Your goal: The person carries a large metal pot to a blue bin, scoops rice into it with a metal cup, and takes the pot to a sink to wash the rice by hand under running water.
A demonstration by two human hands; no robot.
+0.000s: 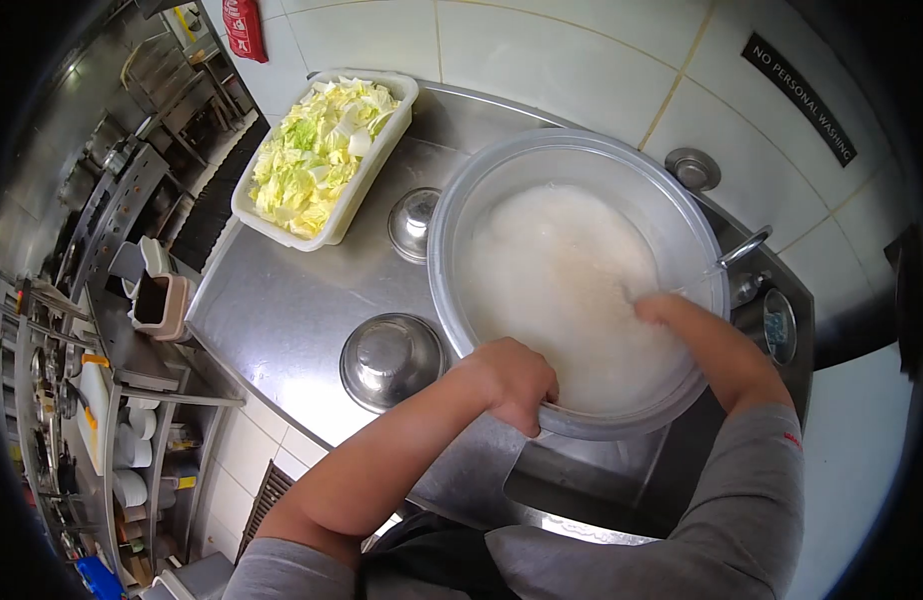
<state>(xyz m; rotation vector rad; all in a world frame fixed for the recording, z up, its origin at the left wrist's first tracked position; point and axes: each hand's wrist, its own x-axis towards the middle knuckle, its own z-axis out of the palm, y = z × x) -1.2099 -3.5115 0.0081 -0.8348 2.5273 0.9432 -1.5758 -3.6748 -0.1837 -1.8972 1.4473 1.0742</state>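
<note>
A large metal basin [447, 240] stands over the sink, holding cloudy whitish water with pale material beneath the surface. My left hand [512, 383] is closed over the basin's near rim, thumb outside. On the right side of the basin, my right hand [654, 308] dips into the cloudy water; its fingers are hidden there. Water seems to run from the curved metal tap [747, 248] at the right rim. Left of the basin, a larger upturned metal bowl [392, 360] and a smaller one [414, 222] lie on the steel counter [272, 290].
A white tub [367, 188] of chopped cabbage sits at the counter's back left. Behind the basin is a tiled wall with a black sign [799, 98]. A small container [779, 325] stands right of the sink. Shelves with bowls [132, 450] are at the far left.
</note>
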